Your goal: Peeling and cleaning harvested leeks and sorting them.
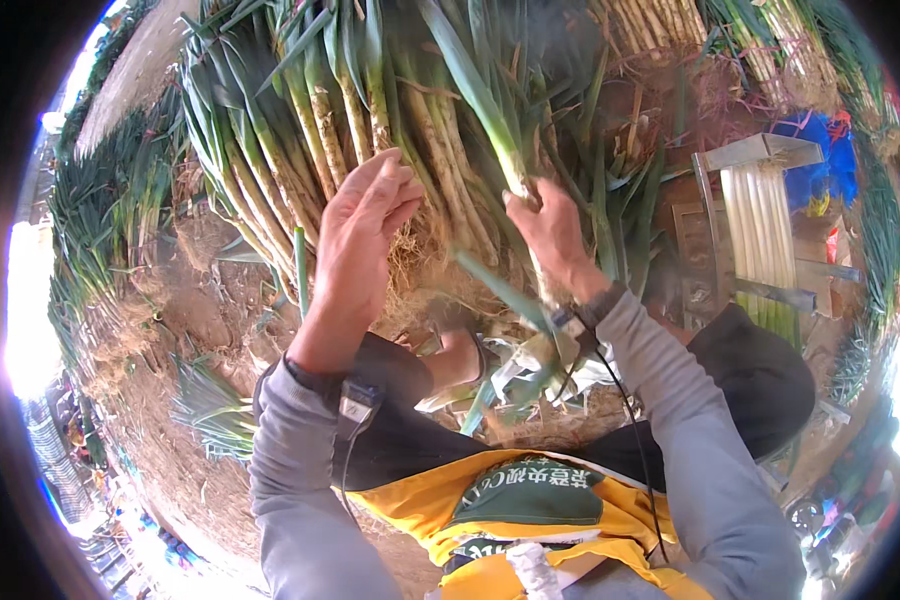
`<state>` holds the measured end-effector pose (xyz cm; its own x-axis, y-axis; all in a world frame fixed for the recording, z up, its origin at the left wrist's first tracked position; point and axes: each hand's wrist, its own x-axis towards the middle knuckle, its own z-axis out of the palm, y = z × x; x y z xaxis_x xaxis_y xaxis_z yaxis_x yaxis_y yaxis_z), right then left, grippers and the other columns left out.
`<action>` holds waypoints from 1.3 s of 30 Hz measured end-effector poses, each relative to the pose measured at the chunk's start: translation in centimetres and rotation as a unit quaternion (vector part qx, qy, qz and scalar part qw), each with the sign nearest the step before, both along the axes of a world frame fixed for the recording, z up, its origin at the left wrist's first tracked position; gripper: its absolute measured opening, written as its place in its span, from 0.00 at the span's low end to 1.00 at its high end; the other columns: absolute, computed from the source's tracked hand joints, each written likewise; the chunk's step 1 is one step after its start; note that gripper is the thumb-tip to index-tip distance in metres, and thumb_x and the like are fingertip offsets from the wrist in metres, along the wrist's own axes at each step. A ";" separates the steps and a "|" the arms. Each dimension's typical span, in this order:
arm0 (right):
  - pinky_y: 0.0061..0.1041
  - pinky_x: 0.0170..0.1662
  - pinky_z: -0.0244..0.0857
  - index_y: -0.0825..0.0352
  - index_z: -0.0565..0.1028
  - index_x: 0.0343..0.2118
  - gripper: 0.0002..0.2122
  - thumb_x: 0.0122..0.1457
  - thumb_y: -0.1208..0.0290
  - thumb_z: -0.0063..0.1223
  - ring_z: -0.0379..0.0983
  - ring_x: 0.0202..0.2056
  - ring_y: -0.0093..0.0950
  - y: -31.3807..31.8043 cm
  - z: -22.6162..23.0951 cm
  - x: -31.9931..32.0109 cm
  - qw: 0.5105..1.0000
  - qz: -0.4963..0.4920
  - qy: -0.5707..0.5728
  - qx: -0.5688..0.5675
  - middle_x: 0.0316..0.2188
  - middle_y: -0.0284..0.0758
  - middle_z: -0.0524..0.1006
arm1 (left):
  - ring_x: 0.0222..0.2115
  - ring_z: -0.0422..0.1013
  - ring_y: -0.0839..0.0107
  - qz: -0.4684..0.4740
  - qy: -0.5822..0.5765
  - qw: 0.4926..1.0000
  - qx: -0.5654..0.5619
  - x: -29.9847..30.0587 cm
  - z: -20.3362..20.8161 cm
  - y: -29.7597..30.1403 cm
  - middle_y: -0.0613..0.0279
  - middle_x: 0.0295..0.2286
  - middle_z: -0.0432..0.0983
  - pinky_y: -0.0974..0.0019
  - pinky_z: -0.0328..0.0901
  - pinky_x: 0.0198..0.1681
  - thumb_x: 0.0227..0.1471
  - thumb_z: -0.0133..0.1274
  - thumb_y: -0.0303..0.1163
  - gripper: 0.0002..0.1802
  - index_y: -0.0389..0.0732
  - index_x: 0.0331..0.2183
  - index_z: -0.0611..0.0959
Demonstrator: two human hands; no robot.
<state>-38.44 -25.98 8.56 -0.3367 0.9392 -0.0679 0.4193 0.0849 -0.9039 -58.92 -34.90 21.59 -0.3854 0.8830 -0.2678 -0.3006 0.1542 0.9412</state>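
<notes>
My right hand (553, 228) is closed around the pale stalk of a large green onion (505, 150), whose green leaves point up and away to the left. My left hand (357, 230) is raised over the near edge of a heap of green onions (280, 165). Its fingers are bent and pressed together, with nothing seen in them. A cut or torn green leaf (505, 292), smeared by motion, is in the air below my hands. Peeled leaves and husks (530, 375) lie between my legs.
A metal stand (760, 152) at the right holds several cleaned white stalks (760, 220). More unpeeled bundles (650, 22) lie at the back, and others (120, 220) along the left. Loose green leaves (215, 410) lie on the soil (195, 340). Thin cables run along both my wrists.
</notes>
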 end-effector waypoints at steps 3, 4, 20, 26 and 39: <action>0.38 0.38 0.70 0.69 0.77 0.44 0.15 0.57 0.65 0.60 0.76 0.35 0.46 -3.5 2.7 0.7 0.997 0.000 0.026 0.066 0.35 0.45 0.77 | 0.53 0.69 0.64 0.013 -0.018 0.999 -0.027 1.1 -0.8 1.2 0.48 0.52 0.71 0.61 0.61 0.60 0.66 0.50 0.41 0.29 0.31 0.59 0.69; 0.38 0.38 0.70 0.69 0.77 0.44 0.15 0.57 0.65 0.60 0.76 0.35 0.46 -4.5 3.5 1.0 0.997 0.001 0.026 0.067 0.35 0.45 0.77 | 0.53 0.69 0.64 0.015 -0.018 0.999 -0.026 1.5 -0.9 1.6 0.48 0.52 0.71 0.61 0.61 0.60 0.66 0.50 0.41 0.29 0.31 0.59 0.69; 0.19 0.38 0.70 0.74 0.75 0.52 0.17 0.66 0.66 0.55 0.74 0.33 0.20 -1.4 14.0 0.7 0.937 0.103 0.335 -0.007 0.39 0.35 0.80 | 0.44 0.76 0.67 -0.043 -0.104 0.949 0.294 4.9 5.2 5.7 0.59 0.44 0.78 0.61 0.72 0.48 0.63 0.54 0.41 0.22 0.37 0.51 0.75; 0.25 0.45 0.75 0.73 0.77 0.47 0.15 0.64 0.66 0.58 0.79 0.43 0.28 -3.5 15.5 1.6 0.948 0.136 0.286 0.012 0.39 0.39 0.81 | 0.37 0.77 0.66 -0.029 -0.079 0.972 0.219 2.6 4.8 4.7 0.53 0.42 0.79 0.58 0.75 0.40 0.65 0.50 0.46 0.26 0.33 0.52 0.73; 0.44 0.39 0.71 0.67 0.79 0.37 0.09 0.58 0.71 0.51 0.77 0.36 0.50 -7.8 -2.3 13.2 0.897 0.207 -0.382 0.080 0.31 0.51 0.78 | 0.39 0.75 0.63 0.027 -0.085 0.949 0.302 -1.8 6.1 3.6 0.57 0.40 0.76 0.55 0.72 0.48 0.63 0.55 0.40 0.22 0.37 0.51 0.73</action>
<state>-25.20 -33.77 6.23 -0.5714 0.7627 -0.3029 0.8140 0.4795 -0.3279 -60.76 -31.25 27.71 -0.4316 0.8754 0.2178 -0.4483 -0.4176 0.7903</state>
